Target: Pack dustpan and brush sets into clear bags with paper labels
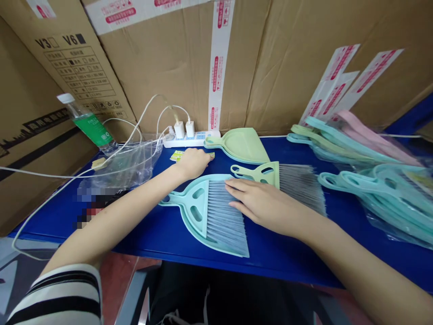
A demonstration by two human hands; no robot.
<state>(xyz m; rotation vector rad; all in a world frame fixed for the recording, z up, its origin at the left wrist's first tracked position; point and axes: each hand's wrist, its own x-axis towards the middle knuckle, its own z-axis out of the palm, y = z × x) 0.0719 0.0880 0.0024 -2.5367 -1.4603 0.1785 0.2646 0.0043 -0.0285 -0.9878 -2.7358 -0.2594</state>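
One blue brush (221, 216), nested in its dustpan (186, 223), seems steadied by the right hand (259, 202), fingers slightly spread; the left hand (194, 163) partly covers green packaging (176, 155), any pinch unclear

Printed on the cardboard carton (83, 74) at left: "V3" (42, 44) by a blank square, "V6" (69, 39) by a filled one — above a Chinese-language chart (77, 67). Too blurred to read — on white packing tape (216, 67), on green bottle label (93, 129).
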